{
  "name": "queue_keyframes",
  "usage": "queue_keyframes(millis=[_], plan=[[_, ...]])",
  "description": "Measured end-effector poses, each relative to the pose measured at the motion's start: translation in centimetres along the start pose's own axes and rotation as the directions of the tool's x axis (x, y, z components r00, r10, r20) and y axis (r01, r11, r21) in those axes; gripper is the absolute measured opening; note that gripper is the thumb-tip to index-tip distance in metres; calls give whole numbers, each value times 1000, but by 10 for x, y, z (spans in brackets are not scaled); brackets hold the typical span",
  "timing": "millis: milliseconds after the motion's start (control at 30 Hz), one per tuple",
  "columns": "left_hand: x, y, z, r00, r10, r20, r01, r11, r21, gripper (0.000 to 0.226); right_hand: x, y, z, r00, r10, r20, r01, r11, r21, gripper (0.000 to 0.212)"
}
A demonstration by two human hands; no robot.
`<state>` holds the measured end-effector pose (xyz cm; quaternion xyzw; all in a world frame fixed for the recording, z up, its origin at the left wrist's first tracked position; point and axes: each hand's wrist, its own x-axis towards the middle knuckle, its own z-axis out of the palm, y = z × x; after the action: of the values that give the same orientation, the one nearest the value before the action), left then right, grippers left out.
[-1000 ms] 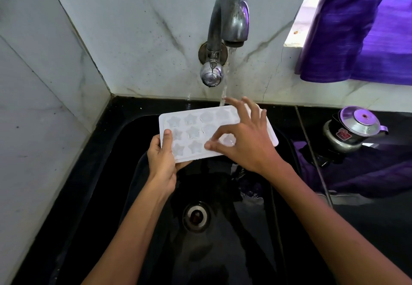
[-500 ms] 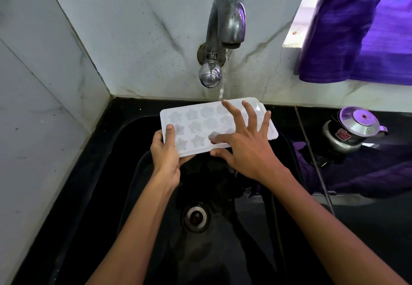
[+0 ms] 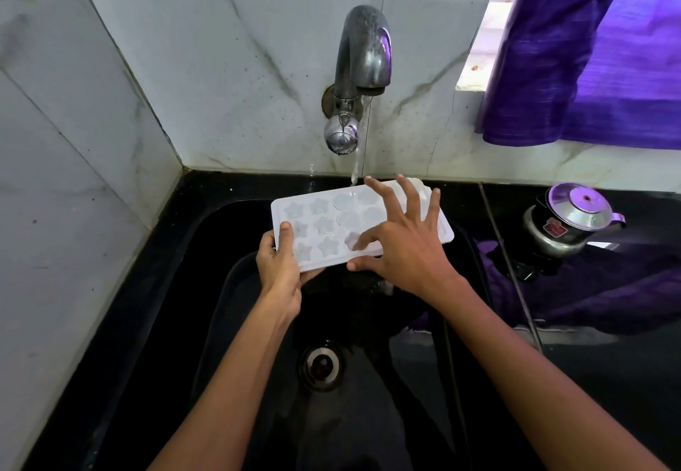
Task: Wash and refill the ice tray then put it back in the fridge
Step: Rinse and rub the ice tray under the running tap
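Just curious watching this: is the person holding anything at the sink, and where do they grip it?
The left hand grips the ice tray by its left end. The right hand only touches its top with spread fingers.

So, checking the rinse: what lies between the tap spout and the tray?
Only the running water stream between the tap and the tray, in the head view.

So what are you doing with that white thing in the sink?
A person is washing a white plastic ice tray with star-shaped moulds over the black sink. The left hand grips its near corner, and the right hand rubs across the moulds with spread fingers. Water runs from the grey metal tap onto the tray's far edge.
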<state>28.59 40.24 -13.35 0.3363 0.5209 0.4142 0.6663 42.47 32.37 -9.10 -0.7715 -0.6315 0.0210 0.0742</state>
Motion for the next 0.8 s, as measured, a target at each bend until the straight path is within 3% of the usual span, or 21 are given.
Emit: queue_keyframes(millis=[100, 300, 467, 667, 800], plan=[[3, 0, 0, 1000, 14, -18, -14, 1000, -4, 24, 7, 1, 1, 1000, 8, -21, -7, 999, 31, 36], [9, 2, -1, 998, 59, -16, -58, 998, 28, 23, 15, 2, 3, 994, -41, 99, 37, 998, 47, 37], [7, 1, 0, 999, 49, -7, -49, 999, 24, 23, 13, 4, -1, 1000, -8, 9, 7, 998, 66, 35], [1, 2, 0, 999, 39, 33, -41, 998, 50, 22, 7, 3, -3, 989, -67, 132, 65, 998, 17, 38], [-5, 1, -2, 998, 27, 59, -30, 998, 56, 22, 2, 4, -8, 997, -64, 49, 58, 990, 128, 34]])
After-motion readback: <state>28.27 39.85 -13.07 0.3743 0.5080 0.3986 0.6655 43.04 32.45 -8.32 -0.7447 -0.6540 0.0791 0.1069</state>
